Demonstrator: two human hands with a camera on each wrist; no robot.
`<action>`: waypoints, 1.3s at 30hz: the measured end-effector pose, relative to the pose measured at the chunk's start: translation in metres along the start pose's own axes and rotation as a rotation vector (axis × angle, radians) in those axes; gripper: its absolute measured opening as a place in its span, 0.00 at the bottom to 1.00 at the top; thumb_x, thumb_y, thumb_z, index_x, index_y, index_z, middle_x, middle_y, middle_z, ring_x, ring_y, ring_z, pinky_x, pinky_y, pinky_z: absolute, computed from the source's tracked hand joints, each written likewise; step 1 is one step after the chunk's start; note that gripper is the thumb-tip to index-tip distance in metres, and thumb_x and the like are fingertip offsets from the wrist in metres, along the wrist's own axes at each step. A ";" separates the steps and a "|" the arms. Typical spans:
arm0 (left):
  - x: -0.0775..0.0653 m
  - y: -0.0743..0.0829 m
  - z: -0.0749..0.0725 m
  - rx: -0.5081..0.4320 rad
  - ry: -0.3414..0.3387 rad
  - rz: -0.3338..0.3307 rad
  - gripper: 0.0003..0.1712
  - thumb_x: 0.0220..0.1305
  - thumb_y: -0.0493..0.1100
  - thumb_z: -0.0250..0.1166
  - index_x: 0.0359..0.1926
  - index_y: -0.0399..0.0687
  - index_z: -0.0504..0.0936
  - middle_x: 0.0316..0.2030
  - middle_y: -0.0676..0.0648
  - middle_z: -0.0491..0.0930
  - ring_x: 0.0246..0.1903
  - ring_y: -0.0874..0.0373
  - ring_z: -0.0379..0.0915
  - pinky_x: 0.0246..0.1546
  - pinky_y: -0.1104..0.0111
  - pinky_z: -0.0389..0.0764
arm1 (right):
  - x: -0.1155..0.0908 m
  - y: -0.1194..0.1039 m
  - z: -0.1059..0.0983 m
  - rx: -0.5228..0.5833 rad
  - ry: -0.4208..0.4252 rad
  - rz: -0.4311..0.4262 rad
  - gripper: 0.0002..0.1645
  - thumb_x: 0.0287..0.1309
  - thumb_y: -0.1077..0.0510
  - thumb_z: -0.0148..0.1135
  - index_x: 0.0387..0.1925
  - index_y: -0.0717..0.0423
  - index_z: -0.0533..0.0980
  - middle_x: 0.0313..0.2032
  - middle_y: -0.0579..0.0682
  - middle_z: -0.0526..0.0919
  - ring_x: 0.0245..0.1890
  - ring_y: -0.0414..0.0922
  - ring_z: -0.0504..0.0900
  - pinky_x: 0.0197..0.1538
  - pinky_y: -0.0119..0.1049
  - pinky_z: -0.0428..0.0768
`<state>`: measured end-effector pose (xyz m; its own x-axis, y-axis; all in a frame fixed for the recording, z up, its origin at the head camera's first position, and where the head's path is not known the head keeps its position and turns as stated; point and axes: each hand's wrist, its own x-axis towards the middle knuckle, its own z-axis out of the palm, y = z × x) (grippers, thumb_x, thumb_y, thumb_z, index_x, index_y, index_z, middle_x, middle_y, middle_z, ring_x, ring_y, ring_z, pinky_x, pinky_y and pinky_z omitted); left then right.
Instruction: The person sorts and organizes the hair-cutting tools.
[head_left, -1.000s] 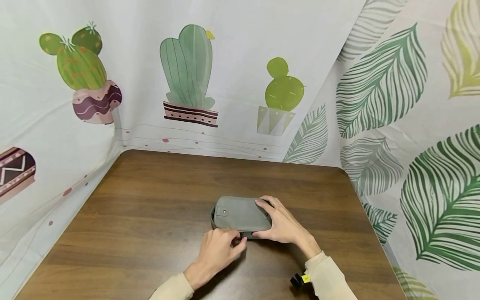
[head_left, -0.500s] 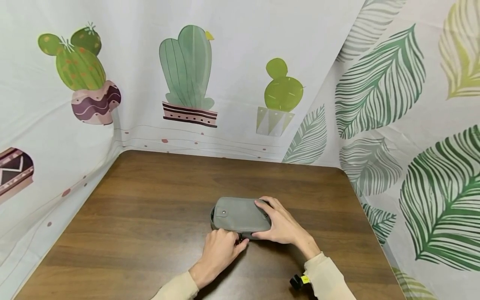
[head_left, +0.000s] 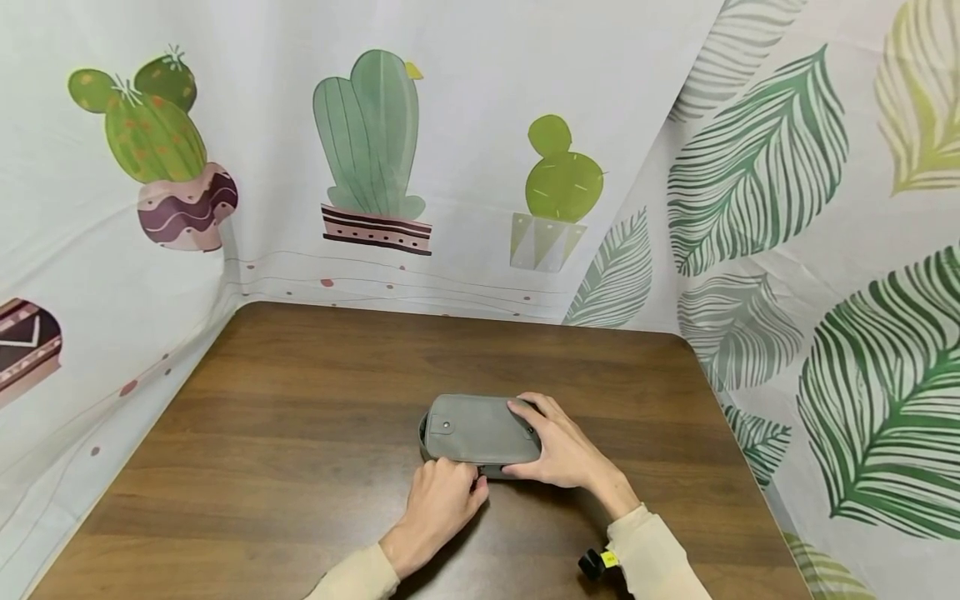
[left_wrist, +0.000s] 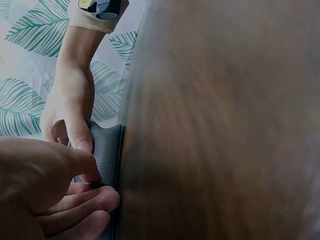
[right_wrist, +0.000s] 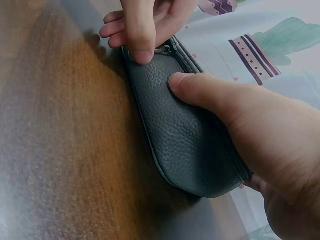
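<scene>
A grey leather zip pouch [head_left: 483, 432] lies on the wooden table, its snap-buttoned face turned up. My right hand [head_left: 562, 446] grips the pouch's right end, thumb on the near side and fingers over the far edge. At the near side, my left hand [head_left: 441, 502] pinches the zipper pull [right_wrist: 164, 50] between thumb and curled fingers. The right wrist view shows the zipper [right_wrist: 186, 61] running along the pouch's edge by my right thumb. In the left wrist view, the pebbled leather side [left_wrist: 106, 150] shows beyond my left fingers, which hide part of the pouch.
The brown table [head_left: 315, 375] extends around the pouch on all sides. A white cloth [head_left: 472, 150] printed with cacti and leaves hangs behind and beside it. A black device with a yellow tag [head_left: 596, 563] sits at the right sleeve.
My left thumb has drawn in slightly toward the fingers at the zipper pull. The pouch and my right hand's hold look the same.
</scene>
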<state>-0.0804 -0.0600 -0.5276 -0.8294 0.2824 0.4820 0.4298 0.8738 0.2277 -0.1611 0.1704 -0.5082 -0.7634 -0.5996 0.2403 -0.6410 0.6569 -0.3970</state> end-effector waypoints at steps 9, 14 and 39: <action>-0.001 -0.001 -0.009 -0.031 0.014 0.033 0.21 0.52 0.42 0.73 0.11 0.58 0.72 0.11 0.58 0.72 0.11 0.55 0.73 0.09 0.63 0.72 | 0.000 0.001 0.001 0.003 0.003 -0.002 0.61 0.44 0.27 0.76 0.74 0.53 0.70 0.70 0.54 0.67 0.69 0.44 0.62 0.63 0.48 0.75; -0.003 -0.003 -0.012 -0.057 0.011 0.084 0.15 0.54 0.40 0.74 0.15 0.55 0.80 0.14 0.57 0.76 0.13 0.58 0.75 0.12 0.64 0.76 | -0.001 0.002 0.001 -0.002 0.007 0.004 0.61 0.42 0.27 0.76 0.74 0.52 0.70 0.70 0.52 0.67 0.68 0.43 0.62 0.62 0.48 0.76; -0.006 -0.010 -0.028 -0.094 0.013 0.138 0.11 0.49 0.36 0.71 0.15 0.52 0.82 0.15 0.56 0.74 0.15 0.62 0.72 0.15 0.66 0.76 | 0.000 0.003 0.003 -0.022 0.008 0.017 0.61 0.42 0.27 0.76 0.74 0.52 0.71 0.70 0.55 0.68 0.68 0.45 0.63 0.60 0.50 0.77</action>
<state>-0.0695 -0.0814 -0.5089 -0.7554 0.3917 0.5253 0.5717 0.7857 0.2363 -0.1630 0.1714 -0.5118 -0.7747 -0.5846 0.2411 -0.6295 0.6769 -0.3815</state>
